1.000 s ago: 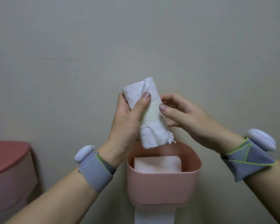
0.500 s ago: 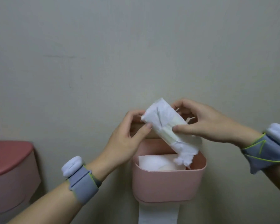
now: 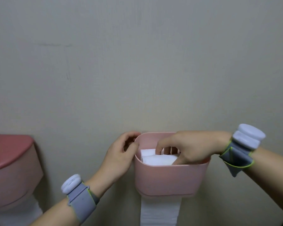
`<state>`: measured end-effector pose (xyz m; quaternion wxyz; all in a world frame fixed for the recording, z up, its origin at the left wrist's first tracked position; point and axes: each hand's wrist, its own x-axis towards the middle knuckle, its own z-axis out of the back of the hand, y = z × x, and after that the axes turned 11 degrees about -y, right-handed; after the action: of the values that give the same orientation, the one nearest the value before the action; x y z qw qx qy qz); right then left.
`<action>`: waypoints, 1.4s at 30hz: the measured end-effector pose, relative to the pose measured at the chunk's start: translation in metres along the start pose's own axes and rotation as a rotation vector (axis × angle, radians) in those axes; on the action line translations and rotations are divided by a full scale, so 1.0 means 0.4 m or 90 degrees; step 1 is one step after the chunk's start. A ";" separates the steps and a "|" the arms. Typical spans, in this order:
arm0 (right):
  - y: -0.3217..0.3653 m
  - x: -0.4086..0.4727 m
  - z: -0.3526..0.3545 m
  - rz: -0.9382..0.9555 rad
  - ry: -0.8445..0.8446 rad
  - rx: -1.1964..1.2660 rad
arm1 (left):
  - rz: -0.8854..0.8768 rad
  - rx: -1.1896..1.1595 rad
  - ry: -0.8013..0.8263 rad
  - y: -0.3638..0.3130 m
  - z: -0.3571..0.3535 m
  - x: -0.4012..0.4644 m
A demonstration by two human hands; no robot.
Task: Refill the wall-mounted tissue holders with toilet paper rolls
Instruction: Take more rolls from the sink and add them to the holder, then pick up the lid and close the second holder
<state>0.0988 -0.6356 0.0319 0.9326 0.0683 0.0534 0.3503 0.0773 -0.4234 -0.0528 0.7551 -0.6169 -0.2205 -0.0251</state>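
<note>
Nearest us, a strip of paper [image 3: 160, 212] hung at six o'clock below the pink holder [image 3: 168, 178]. Our left hand [image 3: 119, 154] curled its fingers on the rim at nine o'clock. Our right hand [image 3: 191, 147] reached in, fingers [image 3: 158, 148] bent onto the toilet paper rolls [image 3: 157, 159] lying inside. Beyond stood the wall [image 3: 137, 62].

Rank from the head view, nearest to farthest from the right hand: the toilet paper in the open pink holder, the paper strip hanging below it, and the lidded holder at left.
1. Toilet paper, under the right hand, fingers on it.
2. Paper strip, below the open holder.
3. Lidded holder, far left.
</note>
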 end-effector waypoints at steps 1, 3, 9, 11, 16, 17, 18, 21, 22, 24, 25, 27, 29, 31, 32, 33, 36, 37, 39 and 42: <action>-0.005 -0.001 -0.001 0.005 -0.005 0.003 | 0.003 0.000 -0.002 0.000 -0.001 -0.002; -0.016 -0.005 -0.003 0.019 -0.027 0.036 | 0.005 0.001 -0.005 -0.001 -0.002 -0.005; -0.044 -0.013 -0.029 0.025 -0.084 0.122 | -0.004 0.013 -0.012 -0.001 -0.007 -0.003; -0.042 -0.011 -0.035 0.017 -0.104 0.121 | -0.006 0.020 -0.010 -0.001 -0.005 0.000; -0.012 -0.044 -0.032 -0.027 -0.193 0.106 | 0.012 0.001 0.010 -0.018 0.021 -0.006; -0.013 -0.056 -0.027 -0.038 -0.217 0.112 | 0.030 -0.013 0.014 -0.019 0.015 -0.007; -0.003 -0.067 -0.020 -0.045 -0.250 0.122 | 0.042 -0.026 0.015 -0.021 0.022 -0.011; 0.077 -0.078 0.002 -0.040 -0.346 0.161 | 0.034 -0.023 0.018 -0.018 0.081 -0.035; 0.120 -0.074 0.003 -0.031 -0.361 0.177 | 0.032 -0.017 0.022 -0.012 0.116 -0.049; 0.210 -0.050 -0.006 -0.010 -0.364 0.192 | 0.031 0.001 0.028 0.003 0.201 -0.078; 0.255 -0.035 -0.018 0.002 -0.355 0.198 | 0.028 0.016 0.033 0.016 0.243 -0.093; 0.361 0.012 -0.060 0.016 -0.330 0.220 | 0.027 0.058 0.030 0.048 0.358 -0.134; 0.473 0.075 -0.130 0.024 -0.293 0.253 | 0.036 0.091 0.014 0.089 0.489 -0.184; 0.581 0.147 -0.218 0.041 -0.245 0.271 | 0.048 0.126 -0.015 0.143 0.623 -0.234; 0.636 0.187 -0.272 0.049 -0.217 0.284 | 0.062 0.155 -0.030 0.174 0.693 -0.262; 0.687 0.221 -0.325 0.052 -0.193 0.297 | 0.076 0.178 -0.044 0.203 0.758 -0.290; 0.838 0.315 -0.503 0.065 -0.127 0.342 | 0.138 0.236 -0.101 0.297 0.959 -0.377; 0.883 0.339 -0.563 0.072 -0.100 0.349 | 0.158 0.260 -0.122 0.325 1.021 -0.404; 0.991 0.408 -0.694 0.095 -0.035 0.355 | 0.225 0.292 -0.177 0.401 1.166 -0.467; 1.056 0.467 -0.802 0.098 0.014 0.335 | 0.281 0.316 -0.205 0.463 1.262 -0.506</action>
<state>-0.0816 -0.1686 -0.2244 0.8527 0.3087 0.1471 0.3948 -0.2004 0.0491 -0.2256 0.8247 -0.4435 -0.1972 0.2904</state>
